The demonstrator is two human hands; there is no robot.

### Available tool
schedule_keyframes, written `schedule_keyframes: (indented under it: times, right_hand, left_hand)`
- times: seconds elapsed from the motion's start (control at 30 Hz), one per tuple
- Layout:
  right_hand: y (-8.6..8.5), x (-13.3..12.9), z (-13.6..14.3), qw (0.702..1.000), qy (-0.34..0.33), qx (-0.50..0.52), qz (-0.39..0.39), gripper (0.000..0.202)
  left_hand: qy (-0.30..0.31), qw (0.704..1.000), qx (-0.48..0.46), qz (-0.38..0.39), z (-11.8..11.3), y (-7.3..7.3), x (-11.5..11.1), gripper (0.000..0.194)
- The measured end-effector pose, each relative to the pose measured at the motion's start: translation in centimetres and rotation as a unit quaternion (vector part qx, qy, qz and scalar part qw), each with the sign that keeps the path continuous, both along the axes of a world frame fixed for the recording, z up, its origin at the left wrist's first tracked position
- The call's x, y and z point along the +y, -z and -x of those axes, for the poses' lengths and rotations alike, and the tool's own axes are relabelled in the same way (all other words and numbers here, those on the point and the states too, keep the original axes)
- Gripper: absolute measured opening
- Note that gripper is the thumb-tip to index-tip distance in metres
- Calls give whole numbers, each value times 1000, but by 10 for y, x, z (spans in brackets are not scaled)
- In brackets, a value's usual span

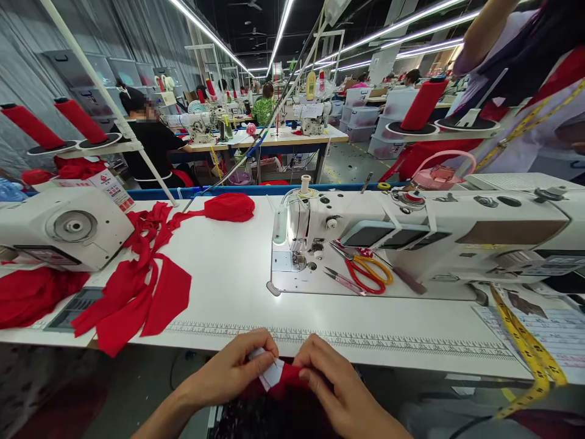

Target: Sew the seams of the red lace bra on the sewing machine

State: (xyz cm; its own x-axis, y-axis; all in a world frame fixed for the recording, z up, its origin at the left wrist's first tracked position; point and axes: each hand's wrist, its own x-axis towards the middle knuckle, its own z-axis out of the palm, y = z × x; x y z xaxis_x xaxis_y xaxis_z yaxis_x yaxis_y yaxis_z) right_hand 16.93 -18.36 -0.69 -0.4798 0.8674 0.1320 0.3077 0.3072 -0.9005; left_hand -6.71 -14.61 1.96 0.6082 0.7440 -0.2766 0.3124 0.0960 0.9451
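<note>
My left hand (231, 369) is closed at the table's front edge, thumb and fingers pinching a small white piece (273, 374), paper or card by its look, with a pencil-like line on it. Red fabric (292, 379) runs from that piece to my right hand (336, 387), whose thumb and fingertips pinch the cloth's upper edge. Below, the fabric falls towards my lap into shadow, over something dark and shiny. Just beyond my hands a printed ruler scale (347, 338) crosses the white tabletop (228, 274).
Ahead to the right stands a sewing machine (457, 244) with scissors (368, 271) and tweezers (345, 281) on its bed. Red cloth strips (150, 286) lie left, beside another machine (68, 228). A yellow tape measure (525, 347) hangs over the right edge. A person (516, 91) stands behind.
</note>
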Motion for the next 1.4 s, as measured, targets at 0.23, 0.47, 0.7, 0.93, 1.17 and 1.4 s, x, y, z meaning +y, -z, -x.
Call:
schedule_keyframes:
  times: [0.23, 0.47, 0.7, 0.93, 1.17, 1.4]
  right_hand:
    - [1, -1, -3, 998, -34, -10, 56, 20]
    - [-2, -6, -2, 999, -20, -37, -23, 16]
    - [-3, -15, -6, 931, 60, -104, -343, 19]
    - [9, -21, -15, 891, 40, -119, -436, 45]
    - [0, -10, -1, 884, 34, -129, -447, 36]
    - [-17, -2, 11, 882, 31, -141, -449, 24]
  left_hand:
    - [-30, 993, -44, 102, -10, 17, -4, 37]
    - [-18, 993, -57, 99, -11, 20, -13, 23]
    - [-96, 839, -17, -535, -24, 29, -35, 20]
    - [-156, 671, 16, -725, -28, 38, -45, 27]
    - [-256, 698, 18, -669, -24, 47, -50, 18]
    - [-269, 698, 0, -663, -17, 53, -45, 19]
